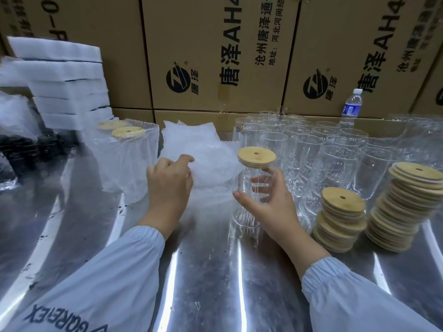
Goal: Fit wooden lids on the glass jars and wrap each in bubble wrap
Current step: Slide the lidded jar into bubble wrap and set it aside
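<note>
One round wooden lid [256, 157] atop glass jar [245, 217]

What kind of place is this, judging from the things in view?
Probably a packing station in a warehouse or factory: stacked cardboard cartons behind, rows of open glass jars on a metal table, piles of wooden lids, and bubble wrap.

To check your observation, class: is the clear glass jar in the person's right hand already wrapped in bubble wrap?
No, the clear glass jar in the right hand shows bare glass.
</note>
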